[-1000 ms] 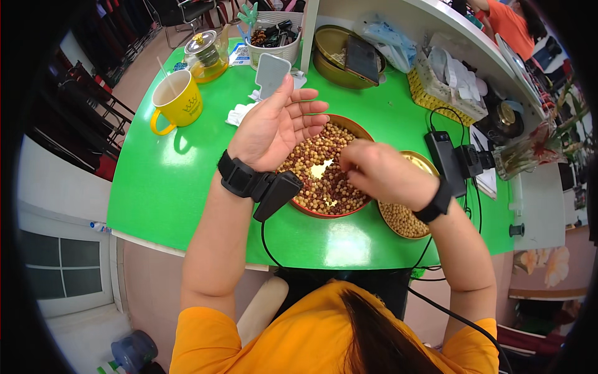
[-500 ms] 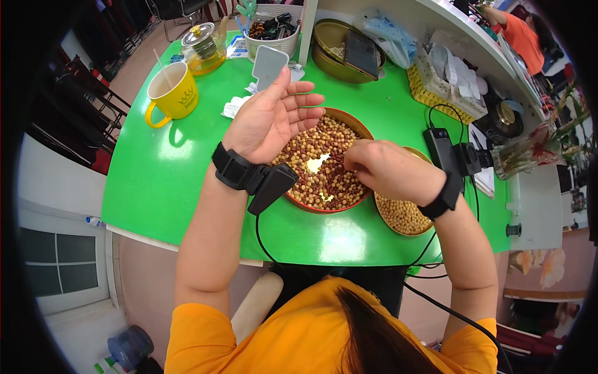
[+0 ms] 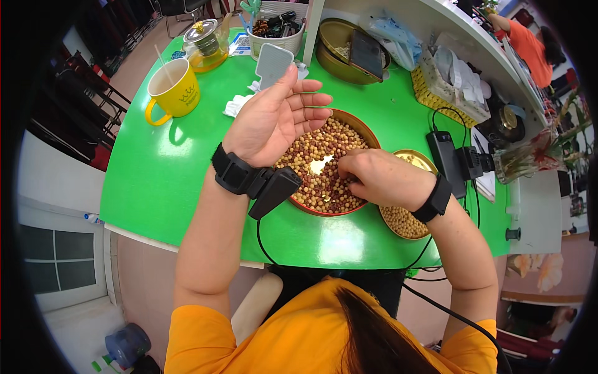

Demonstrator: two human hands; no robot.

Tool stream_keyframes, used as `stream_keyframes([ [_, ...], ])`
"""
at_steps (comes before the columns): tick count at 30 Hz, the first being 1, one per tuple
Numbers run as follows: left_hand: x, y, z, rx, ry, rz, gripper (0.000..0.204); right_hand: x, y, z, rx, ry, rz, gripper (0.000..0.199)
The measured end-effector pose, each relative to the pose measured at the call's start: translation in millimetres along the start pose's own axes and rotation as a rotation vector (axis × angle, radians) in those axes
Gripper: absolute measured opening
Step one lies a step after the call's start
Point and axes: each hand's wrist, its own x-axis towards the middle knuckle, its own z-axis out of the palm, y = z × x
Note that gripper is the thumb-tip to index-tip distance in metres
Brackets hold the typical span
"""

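Observation:
A round tin with a red rim (image 3: 331,215) stands in the middle of the green table, holding mixed yellow soybeans and reddish-brown beans (image 3: 339,136). The shiny bottom shows through a gap among them. My right hand (image 3: 389,179) reaches into this tin, thumb and fingers pinched at the beans; what lies between the fingertips is hidden. Over the tin's left side hovers my left hand (image 3: 271,118), palm turned up and to the right, fingers stretched out, with nothing visible in it. Partly under my right wrist sits a smaller gold tin of soybeans (image 3: 403,222).
A yellow mug (image 3: 174,90) with a stirrer and a glass teapot (image 3: 205,50) stand at the left. Behind are a propped phone-like panel (image 3: 274,64) and a brass-coloured bowl (image 3: 336,65) bearing a phone (image 3: 366,56). A black power bank (image 3: 447,159) with cables lies at the right.
My right hand has shifted slightly left and down within the beans, its fingers still pinched. My left hand stays nearly in place, palm still up. The whole view has drifted a little.

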Motion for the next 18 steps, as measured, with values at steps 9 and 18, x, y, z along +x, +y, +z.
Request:
stream_keyframes([
  [9,0.3,-0.4,-0.1,-0.006,0.004,-0.002,0.042,0.4,-4.7,10.4,-0.054,0.02,-0.006,0.012],
  [18,2.3,-1.7,-0.5,-0.013,0.006,-0.009,0.041,-5.8,0.7,0.7,0.218,0.047,0.023,0.013],
])
